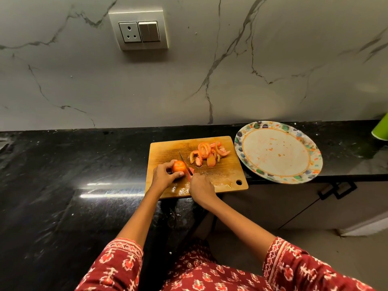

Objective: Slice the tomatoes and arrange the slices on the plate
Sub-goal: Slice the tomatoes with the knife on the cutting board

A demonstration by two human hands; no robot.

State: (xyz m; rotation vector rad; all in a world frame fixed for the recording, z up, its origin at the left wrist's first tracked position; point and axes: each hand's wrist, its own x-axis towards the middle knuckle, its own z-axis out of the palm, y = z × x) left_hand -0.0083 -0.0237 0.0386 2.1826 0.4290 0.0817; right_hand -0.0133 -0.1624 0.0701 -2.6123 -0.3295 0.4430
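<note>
Left hand [162, 175] clamped round the tomato [178, 166], right hand [200, 186] closed on the knife [185, 163]. Probably soft, slippery: best pinned by the uncut end, away from the blade.

The tomato [178, 166] I was cutting was orange-red and round, its right side already cut away, and it sat on the near left part of the wooden cutting board [226, 175]. My knife [185, 162] lay against its right face, blade pointing away from me. The cut slices [207, 153] lay in a loose, overlapping heap at the board's far right. The plate [278, 152], white with a colourful patterned rim, stood just right of the board, smeared with juice and seeds.
</note>
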